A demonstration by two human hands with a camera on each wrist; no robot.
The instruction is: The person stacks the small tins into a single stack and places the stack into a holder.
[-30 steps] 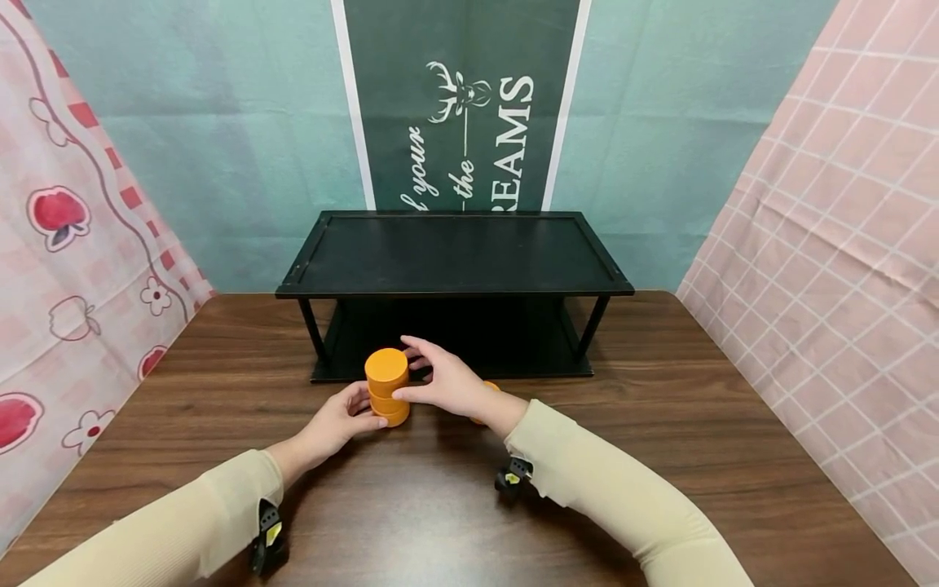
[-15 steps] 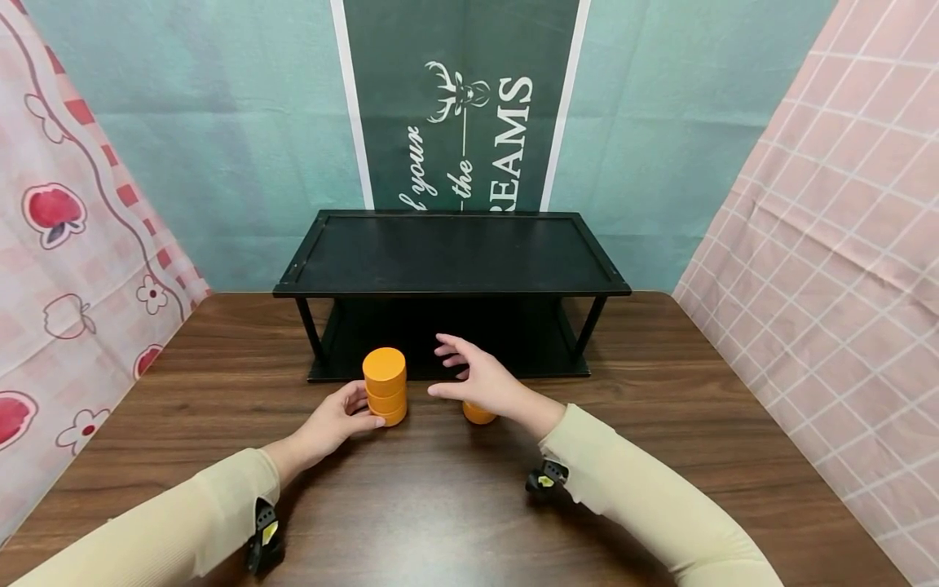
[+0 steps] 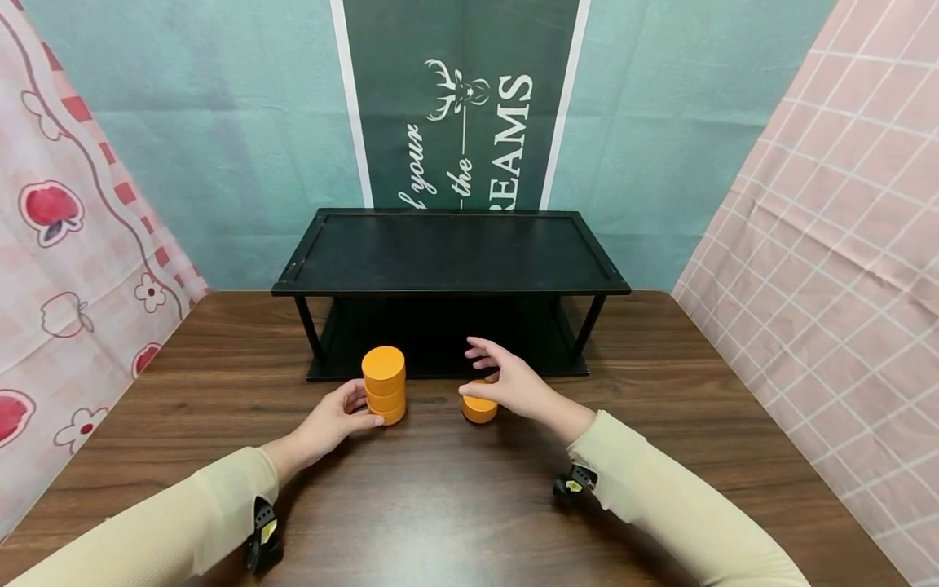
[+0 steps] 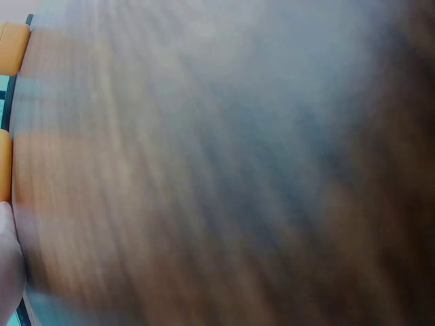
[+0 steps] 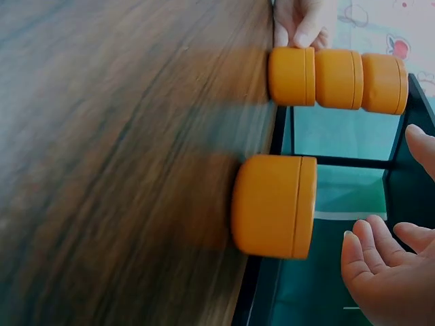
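Three round orange lidded jars stand in an upright stack [image 3: 385, 387] left of centre. My left hand [image 3: 326, 425] holds the stack's bottom jar [image 5: 291, 76] from the left, thumb in front and fingers behind it. A single orange jar [image 3: 479, 410] stands on the table to the right of the stack. Just above it is my right hand [image 3: 519, 390], fingers spread and apart from the thumb, gripping nothing. The right wrist view has a gap between this hand and the jar's lid [image 5: 306, 207]. In the left wrist view, only slivers of jars and hand appear.
Behind the jars stands a black two-tier rack [image 3: 451, 253], its lower shelf [image 3: 455, 350] close to them. The brown wooden table [image 3: 440, 505] extends in front. Patterned cloths hang at left and right, and a green printed cloth [image 3: 458, 147] hangs behind.
My right hand has left the jar stack and moved right to above the single jar. My left hand stays at the bottom of the stack.
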